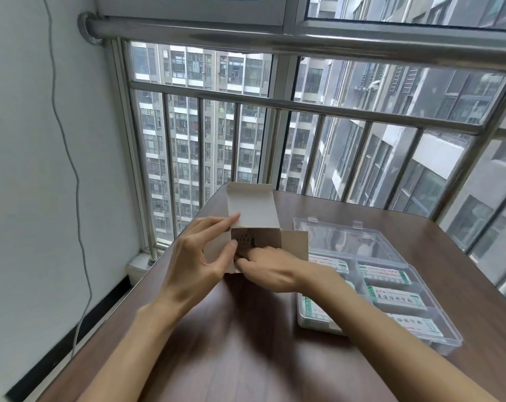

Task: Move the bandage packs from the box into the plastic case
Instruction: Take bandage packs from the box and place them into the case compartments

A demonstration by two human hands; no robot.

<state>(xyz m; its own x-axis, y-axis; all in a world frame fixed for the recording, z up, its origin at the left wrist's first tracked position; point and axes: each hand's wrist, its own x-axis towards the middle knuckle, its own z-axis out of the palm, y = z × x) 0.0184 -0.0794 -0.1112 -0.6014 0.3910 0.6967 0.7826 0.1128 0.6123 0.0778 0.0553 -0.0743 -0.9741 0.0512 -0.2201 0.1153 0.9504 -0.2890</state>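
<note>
A small cardboard box (267,239) lies on the brown table (246,343), its mouth facing me and its white lid flap (250,207) raised. My left hand (201,256) grips the box's left side, forefinger on the flap and thumb at the mouth. My right hand (270,269) reaches into the mouth with curled fingers; their tips and whatever they touch are hidden inside. To the right sits the clear plastic case (437,335), lid open. Several white-and-green bandage packs (397,297) lie in its compartments.
The case's clear lid (350,237) lies flat behind it. The table's far edge meets a steel window railing (275,103). A white wall with a hanging cable (77,198) is on the left.
</note>
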